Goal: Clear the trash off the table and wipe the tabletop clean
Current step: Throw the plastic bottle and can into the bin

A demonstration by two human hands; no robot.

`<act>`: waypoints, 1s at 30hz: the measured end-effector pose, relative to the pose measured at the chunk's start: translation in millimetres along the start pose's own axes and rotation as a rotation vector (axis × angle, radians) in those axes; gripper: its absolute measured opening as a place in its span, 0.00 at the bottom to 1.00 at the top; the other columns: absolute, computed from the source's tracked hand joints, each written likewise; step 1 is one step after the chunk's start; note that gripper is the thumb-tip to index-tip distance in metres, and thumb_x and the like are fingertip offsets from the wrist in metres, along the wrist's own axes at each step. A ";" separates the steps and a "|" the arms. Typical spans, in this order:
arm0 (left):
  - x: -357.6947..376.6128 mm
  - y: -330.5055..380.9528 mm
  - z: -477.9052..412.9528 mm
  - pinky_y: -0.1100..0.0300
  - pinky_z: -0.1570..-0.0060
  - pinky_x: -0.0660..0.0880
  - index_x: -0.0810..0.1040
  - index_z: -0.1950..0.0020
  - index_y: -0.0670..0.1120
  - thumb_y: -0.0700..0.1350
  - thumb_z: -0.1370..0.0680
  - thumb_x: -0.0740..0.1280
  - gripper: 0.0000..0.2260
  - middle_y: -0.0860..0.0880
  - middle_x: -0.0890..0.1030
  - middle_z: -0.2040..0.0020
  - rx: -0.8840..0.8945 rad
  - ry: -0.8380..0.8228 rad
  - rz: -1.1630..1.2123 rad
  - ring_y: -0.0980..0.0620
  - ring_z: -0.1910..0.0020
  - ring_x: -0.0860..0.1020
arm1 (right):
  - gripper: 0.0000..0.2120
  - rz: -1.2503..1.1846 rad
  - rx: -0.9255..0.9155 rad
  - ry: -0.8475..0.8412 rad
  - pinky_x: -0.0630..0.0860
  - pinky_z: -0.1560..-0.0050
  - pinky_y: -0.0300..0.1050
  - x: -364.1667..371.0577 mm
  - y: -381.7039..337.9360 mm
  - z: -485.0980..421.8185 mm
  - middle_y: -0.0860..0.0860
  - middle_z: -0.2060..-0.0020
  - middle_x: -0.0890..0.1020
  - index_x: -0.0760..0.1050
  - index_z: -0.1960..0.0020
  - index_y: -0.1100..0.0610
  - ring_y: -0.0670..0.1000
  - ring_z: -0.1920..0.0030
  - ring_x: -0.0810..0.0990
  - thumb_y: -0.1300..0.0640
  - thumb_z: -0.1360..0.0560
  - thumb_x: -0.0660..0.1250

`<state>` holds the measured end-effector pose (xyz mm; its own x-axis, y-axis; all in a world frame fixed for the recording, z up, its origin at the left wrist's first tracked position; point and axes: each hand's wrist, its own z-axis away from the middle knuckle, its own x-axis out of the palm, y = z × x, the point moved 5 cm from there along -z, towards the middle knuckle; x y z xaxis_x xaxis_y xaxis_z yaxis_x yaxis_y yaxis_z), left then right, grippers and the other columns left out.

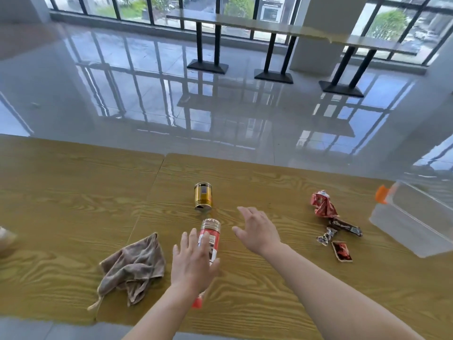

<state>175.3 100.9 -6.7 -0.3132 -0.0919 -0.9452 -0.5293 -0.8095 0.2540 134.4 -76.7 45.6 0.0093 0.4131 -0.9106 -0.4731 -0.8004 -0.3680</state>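
Trash clearing is in hand: my left hand (193,263) lies spread-fingered over the red-labelled plastic bottle (210,238) lying on the wooden surface (73,204). My right hand (257,229) hovers empty, fingers spread, just right of that bottle. Next I judge a firm grip is needed.

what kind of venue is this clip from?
Probably a canteen or cafe seating area: a long narrow counter on black pedestal legs along floor-to-ceiling windows, a glossy tiled floor, and a yellow wood-grain table.
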 end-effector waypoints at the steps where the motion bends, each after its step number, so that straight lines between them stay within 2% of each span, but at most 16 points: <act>1: 2.6 -0.9 -3.9 0.42 0.27 0.60 0.51 0.21 0.51 0.64 0.23 0.60 0.36 0.43 0.55 0.20 -0.028 -0.003 0.019 0.41 0.22 0.53 | 0.30 -0.004 -0.010 -0.013 0.66 0.30 0.51 2.8 -3.1 -12.1 0.53 0.29 0.70 0.60 0.24 0.54 0.56 0.29 0.66 0.46 0.22 0.64; 3: 7.7 -0.7 -11.0 0.45 0.30 0.66 0.50 0.22 0.51 0.65 0.25 0.63 0.38 0.43 0.59 0.22 -0.093 -0.003 0.080 0.42 0.24 0.59 | 0.29 -0.021 -0.032 -0.041 0.67 0.31 0.51 10.3 -9.7 -37.1 0.54 0.29 0.70 0.61 0.24 0.53 0.56 0.29 0.67 0.47 0.22 0.64; 6: 18.9 2.1 -18.9 0.51 0.40 0.73 0.48 0.23 0.53 0.65 0.28 0.67 0.42 0.46 0.67 0.32 -0.187 -0.033 0.199 0.46 0.36 0.69 | 0.28 -0.068 -0.048 -0.104 0.69 0.33 0.52 25.4 -19.8 -74.1 0.55 0.31 0.71 0.62 0.26 0.54 0.58 0.32 0.69 0.47 0.22 0.65; 11: 36.7 -6.8 -25.8 0.54 0.49 0.76 0.39 0.22 0.55 0.56 0.26 0.67 0.44 0.48 0.68 0.40 -0.268 -0.076 0.257 0.48 0.45 0.73 | 0.27 -0.112 -0.066 -0.166 0.70 0.36 0.53 48.5 -34.8 -124.4 0.57 0.34 0.71 0.64 0.28 0.53 0.60 0.36 0.72 0.46 0.23 0.65; 13: 34.7 -14.9 -25.1 0.55 0.51 0.76 0.39 0.22 0.55 0.55 0.27 0.66 0.43 0.48 0.69 0.41 -0.294 -0.052 0.261 0.48 0.46 0.74 | 0.28 -0.108 -0.070 -0.152 0.70 0.35 0.54 52.6 -39.6 -139.6 0.57 0.32 0.68 0.63 0.27 0.52 0.60 0.35 0.70 0.45 0.23 0.66; 17: 22.5 -38.9 -22.6 0.56 0.52 0.76 0.40 0.22 0.55 0.55 0.27 0.66 0.43 0.49 0.69 0.42 -0.371 0.002 0.256 0.50 0.47 0.74 | 0.32 -0.078 -0.068 -0.136 0.69 0.34 0.55 61.1 -46.6 -161.7 0.56 0.25 0.55 0.57 0.24 0.46 0.62 0.30 0.63 0.40 0.23 0.64; 20: 12.7 -55.9 -23.4 0.57 0.54 0.76 0.42 0.22 0.55 0.55 0.26 0.66 0.41 0.50 0.69 0.43 -0.413 0.067 0.264 0.51 0.48 0.73 | 0.36 -0.075 -0.049 -0.134 0.71 0.36 0.56 72.1 -53.0 -170.0 0.55 0.22 0.50 0.53 0.23 0.42 0.63 0.29 0.63 0.34 0.26 0.64; 23: 4.7 -65.4 -25.8 0.58 0.58 0.74 0.44 0.22 0.55 0.54 0.25 0.65 0.39 0.51 0.69 0.43 -0.452 0.136 0.297 0.52 0.47 0.73 | 0.37 -0.110 -0.039 -0.150 0.70 0.35 0.56 82.2 -61.1 -173.9 0.57 0.22 0.51 0.52 0.23 0.43 0.64 0.28 0.62 0.38 0.25 0.66; 27: -2.6 -70.6 -33.5 0.57 0.56 0.72 0.47 0.21 0.54 0.54 0.25 0.66 0.38 0.50 0.70 0.41 -0.446 0.193 0.304 0.50 0.45 0.74 | 0.35 -0.126 -0.050 -0.147 0.71 0.37 0.53 84.4 -65.6 -174.0 0.57 0.24 0.57 0.56 0.24 0.46 0.62 0.31 0.65 0.48 0.26 0.69; 30: -11.0 -71.8 -41.3 0.57 0.56 0.69 0.48 0.21 0.54 0.53 0.25 0.66 0.38 0.51 0.71 0.42 -0.427 0.223 0.308 0.50 0.46 0.74 | 0.36 -0.097 -0.079 -0.137 0.73 0.40 0.52 80.9 -62.3 -168.9 0.55 0.24 0.57 0.57 0.25 0.45 0.61 0.33 0.66 0.50 0.27 0.70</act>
<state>249.3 136.1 -23.0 -0.2040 -0.4438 -0.8726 -0.0600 -0.8840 0.4637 313.5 -66.8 -36.9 -0.0709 0.5407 -0.8382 -0.4051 -0.7835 -0.4712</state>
